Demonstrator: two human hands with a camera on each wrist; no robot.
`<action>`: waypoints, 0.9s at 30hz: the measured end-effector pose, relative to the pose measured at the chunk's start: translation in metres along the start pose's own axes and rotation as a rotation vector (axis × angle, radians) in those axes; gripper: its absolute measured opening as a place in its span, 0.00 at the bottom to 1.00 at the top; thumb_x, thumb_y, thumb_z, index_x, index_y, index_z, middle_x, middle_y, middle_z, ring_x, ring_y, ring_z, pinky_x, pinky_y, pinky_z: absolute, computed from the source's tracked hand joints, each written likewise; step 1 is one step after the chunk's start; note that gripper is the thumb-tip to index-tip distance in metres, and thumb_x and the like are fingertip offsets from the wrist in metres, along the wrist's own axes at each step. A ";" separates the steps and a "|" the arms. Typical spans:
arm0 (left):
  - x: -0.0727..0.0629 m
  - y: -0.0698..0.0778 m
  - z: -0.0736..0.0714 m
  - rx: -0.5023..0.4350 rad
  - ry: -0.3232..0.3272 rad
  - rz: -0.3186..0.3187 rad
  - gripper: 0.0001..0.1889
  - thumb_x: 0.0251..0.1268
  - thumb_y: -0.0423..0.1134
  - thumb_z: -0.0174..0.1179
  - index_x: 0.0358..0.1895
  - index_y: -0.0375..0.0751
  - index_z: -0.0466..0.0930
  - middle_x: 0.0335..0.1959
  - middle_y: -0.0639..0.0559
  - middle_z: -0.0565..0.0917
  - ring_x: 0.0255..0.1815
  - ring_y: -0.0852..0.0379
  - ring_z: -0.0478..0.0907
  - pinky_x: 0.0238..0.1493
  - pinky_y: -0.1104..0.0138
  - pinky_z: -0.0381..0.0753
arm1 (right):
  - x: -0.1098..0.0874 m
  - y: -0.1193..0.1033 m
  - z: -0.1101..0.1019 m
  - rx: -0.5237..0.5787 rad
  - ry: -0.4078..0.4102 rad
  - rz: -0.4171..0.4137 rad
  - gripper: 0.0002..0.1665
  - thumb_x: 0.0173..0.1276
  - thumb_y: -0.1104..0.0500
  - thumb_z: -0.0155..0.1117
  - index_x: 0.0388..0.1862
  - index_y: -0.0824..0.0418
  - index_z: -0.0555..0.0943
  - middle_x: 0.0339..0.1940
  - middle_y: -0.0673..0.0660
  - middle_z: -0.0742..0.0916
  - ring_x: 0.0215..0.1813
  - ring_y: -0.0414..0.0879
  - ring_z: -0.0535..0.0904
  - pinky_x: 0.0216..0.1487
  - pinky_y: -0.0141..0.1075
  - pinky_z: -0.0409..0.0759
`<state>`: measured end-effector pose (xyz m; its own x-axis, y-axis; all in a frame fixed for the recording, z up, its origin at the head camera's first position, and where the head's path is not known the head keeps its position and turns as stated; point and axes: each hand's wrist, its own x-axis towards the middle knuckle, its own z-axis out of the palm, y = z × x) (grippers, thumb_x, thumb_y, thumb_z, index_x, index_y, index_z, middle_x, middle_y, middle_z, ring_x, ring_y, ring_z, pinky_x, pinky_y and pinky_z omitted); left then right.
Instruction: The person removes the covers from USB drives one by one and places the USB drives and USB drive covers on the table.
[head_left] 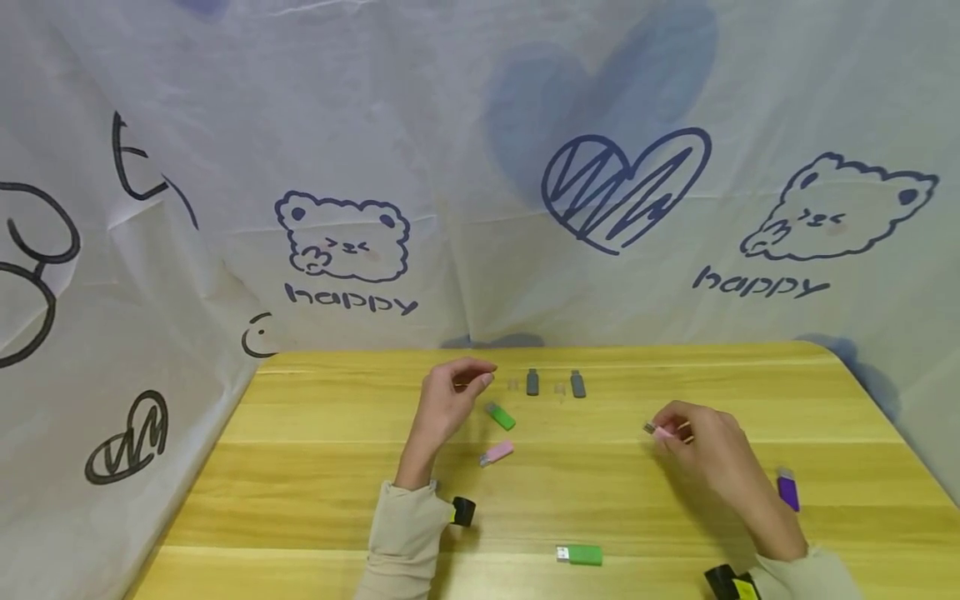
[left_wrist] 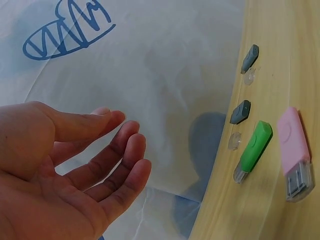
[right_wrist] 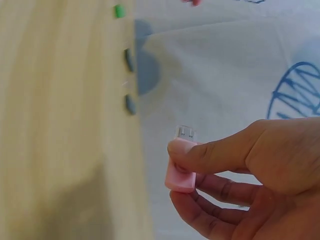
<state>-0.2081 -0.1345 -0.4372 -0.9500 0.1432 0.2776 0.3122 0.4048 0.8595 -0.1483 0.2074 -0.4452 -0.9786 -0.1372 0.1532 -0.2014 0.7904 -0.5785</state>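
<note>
My right hand pinches a pink USB stick between thumb and fingers, above the right part of the table. The stick's metal plug points away from the palm, with a clear edge around it. Over the back of the table, my left hand hovers with fingers loosely bent and nothing visible between them. Below it lie a green USB stick and another pink USB stick, both with clear caps over their plugs. Two grey USB sticks lie by the back edge, plugs bare, small clear caps beside them.
A second green USB stick lies near the front of the wooden table. A purple USB stick is beside my right forearm. White cloth with drawings hangs behind the table and along its left side.
</note>
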 end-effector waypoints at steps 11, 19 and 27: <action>0.000 0.004 0.004 -0.017 -0.022 0.016 0.08 0.74 0.31 0.62 0.48 0.35 0.89 0.45 0.43 0.89 0.47 0.47 0.85 0.53 0.53 0.84 | 0.014 -0.043 -0.002 0.148 0.060 -0.023 0.05 0.68 0.67 0.72 0.42 0.64 0.86 0.36 0.55 0.88 0.39 0.50 0.85 0.44 0.47 0.87; 0.000 0.003 0.010 -0.027 -0.041 0.018 0.08 0.74 0.31 0.62 0.48 0.35 0.88 0.45 0.43 0.89 0.47 0.47 0.85 0.53 0.53 0.84 | 0.027 -0.060 0.013 0.293 0.075 -0.026 0.07 0.70 0.64 0.70 0.45 0.65 0.85 0.39 0.57 0.88 0.41 0.50 0.85 0.45 0.45 0.86; 0.000 0.007 0.012 -0.040 -0.048 0.024 0.08 0.73 0.32 0.63 0.48 0.36 0.89 0.45 0.43 0.89 0.47 0.47 0.86 0.54 0.52 0.84 | 0.040 -0.071 0.025 0.433 0.098 -0.036 0.08 0.71 0.63 0.70 0.47 0.64 0.86 0.44 0.59 0.88 0.45 0.53 0.87 0.48 0.43 0.87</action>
<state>-0.2057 -0.1215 -0.4366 -0.9404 0.1960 0.2779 0.3330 0.3647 0.8696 -0.1746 0.1309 -0.4181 -0.9664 -0.0863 0.2423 -0.2544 0.4604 -0.8505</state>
